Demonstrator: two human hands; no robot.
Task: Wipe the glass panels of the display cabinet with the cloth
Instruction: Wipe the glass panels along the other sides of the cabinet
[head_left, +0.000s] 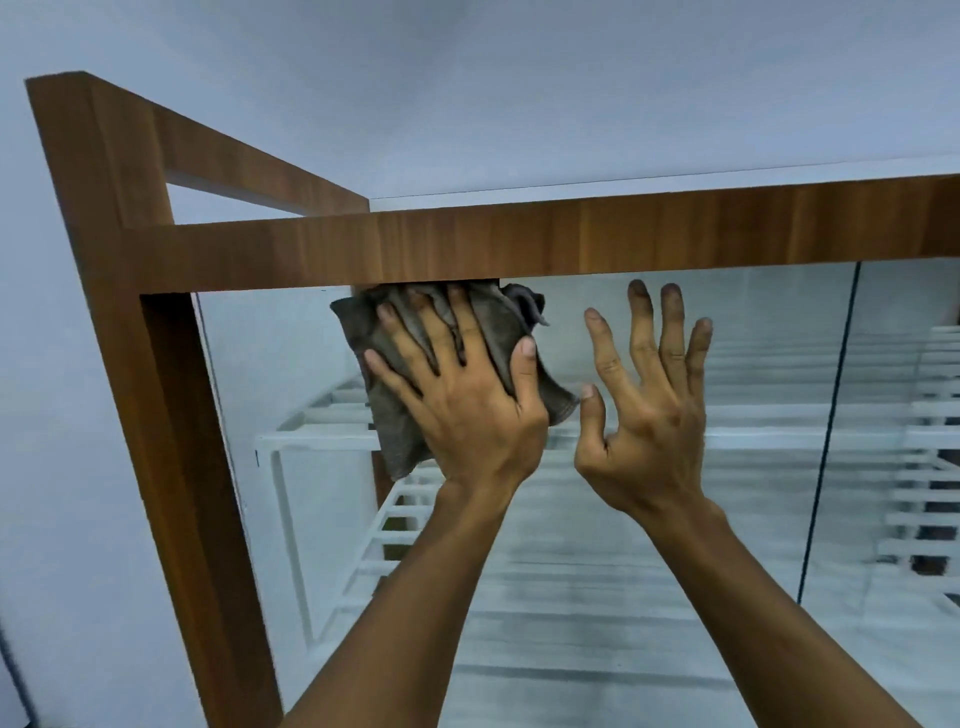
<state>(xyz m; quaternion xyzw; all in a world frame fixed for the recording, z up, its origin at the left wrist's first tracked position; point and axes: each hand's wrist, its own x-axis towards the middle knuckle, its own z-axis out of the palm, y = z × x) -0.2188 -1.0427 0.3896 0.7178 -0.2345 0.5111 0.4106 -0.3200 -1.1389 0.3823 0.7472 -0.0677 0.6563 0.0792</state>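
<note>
Only one cam here, a wide-angle one on the head, right up close to the display cabinet (171, 415), facing its upper left corner. The wooden top rail (571, 234) cuts across mid-frame, glass panel (597, 571) fills everything below, plain wall (467, 78) above. Both forearms (415, 597) reach in from the bottom edge.

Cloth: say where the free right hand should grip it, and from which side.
Probably best: pinch the cloth at its loose lower right corner, coming from the right. That corner sticks out free beside the thumb of the left hand, nearest the open right hand; the left hand's spread fingers cover the middle.
</note>
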